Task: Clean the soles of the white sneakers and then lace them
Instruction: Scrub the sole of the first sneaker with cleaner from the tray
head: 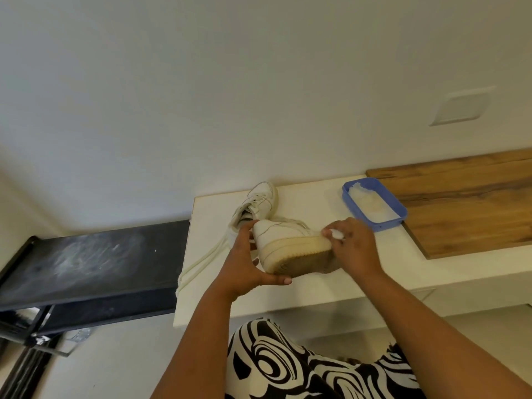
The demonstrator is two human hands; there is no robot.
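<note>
Gripped at its heel by the left hand [250, 264], a white sneaker [290, 244] is tipped onto its side just above the white table [311, 286], its tan, dirty sole [305, 264] facing the near edge. Thumb lies under the sole and fingers curl over the heel. At the toe end the right hand [355, 249] pinches a small white wad [337, 234] (cloth or wipe, I cannot tell which) and presses it against the yellowed sole edge. Just behind the held shoe, toward the far left of the table, the second white sneaker [259, 204] lies with its tongue open. Loose cream laces [198, 264] trail from the shoes over the table's left edge. Farther right sits a blue tray [374, 204] holding something white, touching a wooden board [466, 205]. Left of the table stands a black shelf [86, 263].
</note>
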